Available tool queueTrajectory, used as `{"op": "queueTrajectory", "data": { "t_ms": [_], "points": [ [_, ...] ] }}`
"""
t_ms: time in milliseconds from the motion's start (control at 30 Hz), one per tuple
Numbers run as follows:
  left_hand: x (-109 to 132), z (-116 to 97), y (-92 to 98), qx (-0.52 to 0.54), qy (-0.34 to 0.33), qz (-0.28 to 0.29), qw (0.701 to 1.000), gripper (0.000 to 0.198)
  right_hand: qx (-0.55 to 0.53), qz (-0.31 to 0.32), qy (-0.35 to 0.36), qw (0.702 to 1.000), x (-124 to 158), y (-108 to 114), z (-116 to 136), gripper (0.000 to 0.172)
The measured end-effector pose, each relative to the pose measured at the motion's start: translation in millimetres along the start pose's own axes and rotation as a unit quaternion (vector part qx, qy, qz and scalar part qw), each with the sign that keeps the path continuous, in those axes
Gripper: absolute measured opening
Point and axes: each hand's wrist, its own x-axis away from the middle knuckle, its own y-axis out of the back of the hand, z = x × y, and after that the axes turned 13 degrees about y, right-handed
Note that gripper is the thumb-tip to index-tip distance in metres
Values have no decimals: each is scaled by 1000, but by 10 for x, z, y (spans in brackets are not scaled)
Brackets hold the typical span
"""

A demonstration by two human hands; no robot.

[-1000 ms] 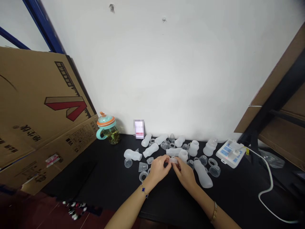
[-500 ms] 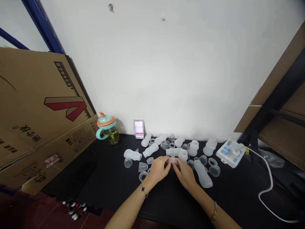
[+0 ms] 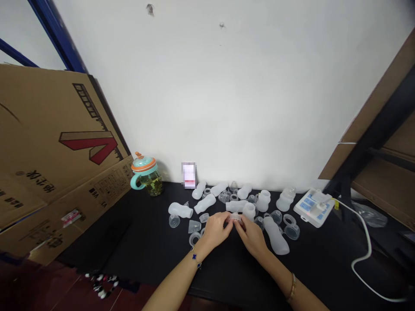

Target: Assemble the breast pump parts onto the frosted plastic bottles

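Note:
Both hands meet near the middle of the black table, fingers closed around a small translucent bottle collar ring (image 3: 235, 217). My left hand (image 3: 216, 228) grips its left side, and my right hand (image 3: 251, 235) pinches the right side. The fingers partly cover the ring, so whether a nipple sits in it is hard to make out. Just behind it stands an open frosted bottle (image 3: 249, 211), beside another frosted bottle (image 3: 236, 206) lying down. To the right of my right hand lies a longer frosted bottle (image 3: 276, 236). A clear cap (image 3: 194, 226) rests left of my left hand.
More bottles, caps and rings (image 3: 194, 239) are scattered along the wall. At the left stands a glass teapot (image 3: 146, 175) near a large cardboard box (image 3: 39, 142). A phone-like screen (image 3: 189, 175) leans on the wall. A power strip (image 3: 314, 208) with a white cable (image 3: 368, 242) lies right.

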Motion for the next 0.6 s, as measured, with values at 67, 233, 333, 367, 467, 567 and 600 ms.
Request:
{"op": "queueTrajectory", "data": {
  "t_ms": [67,233,333,367,467,567,600],
  "points": [
    [-1,12,-11,3,-4,-4,1000,14,-1,2,-3,1000,-5,5,7,34],
    [1,27,-33,0,-6,-8,1000,13,-9,5,-6,1000,-18,10,16,34],
    [2,24,-32,-2,-3,-5,1000,14,-4,8,-6,1000,-14,1,7,35],
    [1,24,-30,-2,-2,-4,1000,15,-1,7,-7,1000,-12,-3,2,35],
    [-4,25,-30,0,-2,-3,1000,15,3,7,-6,1000,-5,-9,-5,35],
    [-6,27,-32,-2,-2,-2,1000,16,2,5,-1,1000,-5,-8,-1,35],
    [-5,26,-32,-3,-2,-2,1000,16,2,5,0,1000,-7,-8,0,35]
  ]
}}
